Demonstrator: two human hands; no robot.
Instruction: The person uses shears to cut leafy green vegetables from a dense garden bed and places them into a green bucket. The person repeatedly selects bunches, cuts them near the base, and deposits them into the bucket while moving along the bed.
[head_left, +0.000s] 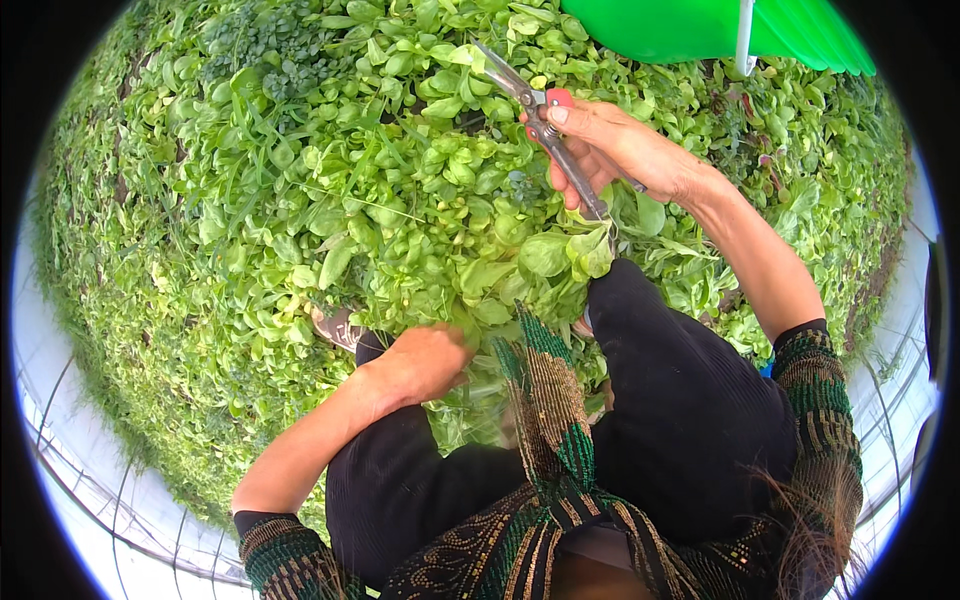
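My right hand (634, 146) holds a pair of garden snips (544, 127) with red parts on worn metal handles. Their blades point up and left over the leaves, by a pale leaf (465, 56). Low between my knees, my left hand (420, 364) reaches in among the light green leafy plants (420, 289). Its fingers are curled, blurred and partly hidden, so whether they grip a stem cannot be told. Larger leaves (544, 255) stand just below the snips, beside my right knee.
A bright green plastic container (660, 26) with a pale handle stands at the top right. Bluish-green plants (285, 56) grow at the upper left, with grass blades (262, 142) below them. One shoe (337, 328) shows by my left hand. Whitish sheeting (90, 517) borders the bed.
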